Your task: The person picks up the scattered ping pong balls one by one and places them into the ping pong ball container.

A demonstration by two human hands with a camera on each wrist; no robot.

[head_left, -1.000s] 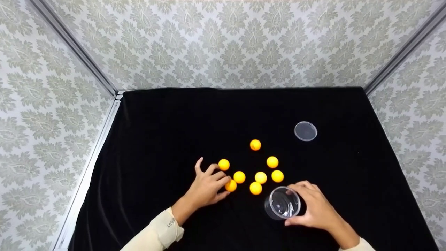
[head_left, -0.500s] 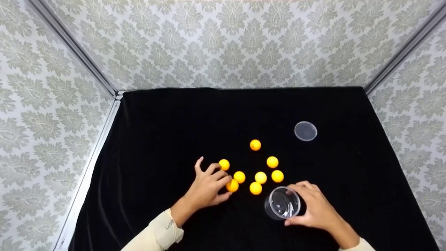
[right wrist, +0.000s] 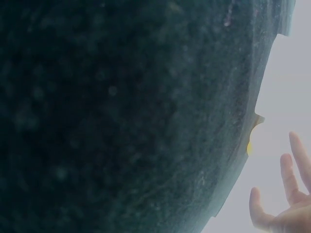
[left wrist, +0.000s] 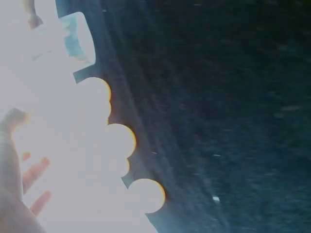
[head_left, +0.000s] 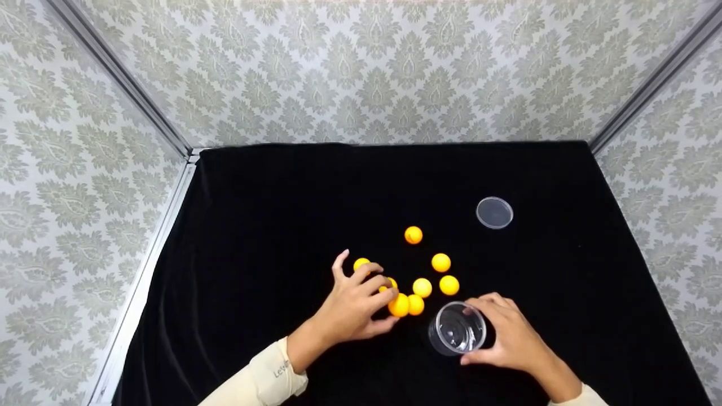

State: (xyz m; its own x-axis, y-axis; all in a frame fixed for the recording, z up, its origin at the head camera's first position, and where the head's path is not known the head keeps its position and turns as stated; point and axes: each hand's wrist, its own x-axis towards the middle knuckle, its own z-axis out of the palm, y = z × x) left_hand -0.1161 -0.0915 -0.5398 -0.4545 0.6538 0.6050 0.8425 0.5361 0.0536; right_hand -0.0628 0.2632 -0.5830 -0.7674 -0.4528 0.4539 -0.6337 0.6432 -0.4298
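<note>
My left hand (head_left: 356,304) pinches an orange ping-pong ball (head_left: 399,305) between thumb and fingertips. That ball overlaps another ping-pong ball (head_left: 416,305) in the head view. Under the left fingers sit two more balls, partly covered. My right hand (head_left: 510,332) grips a clear plastic cup (head_left: 459,330) by its side, thumb toward the near side, mouth tilted up to the camera. Only the black cloth shows through the cup. Glare washes out much of the left wrist view, where the cup (left wrist: 80,41) appears upper left and pale ball outlines run below it.
Several other orange balls lie loose on the black cloth (head_left: 271,214), among them a far ball (head_left: 413,235) and a ball right of centre (head_left: 441,263). A clear round lid (head_left: 494,212) lies flat at the back right. Patterned walls (head_left: 378,73) enclose the table.
My left hand has moved right with the pinched ball, which now overlaps the ball beside it. The right hand and cup have stayed in place.
</note>
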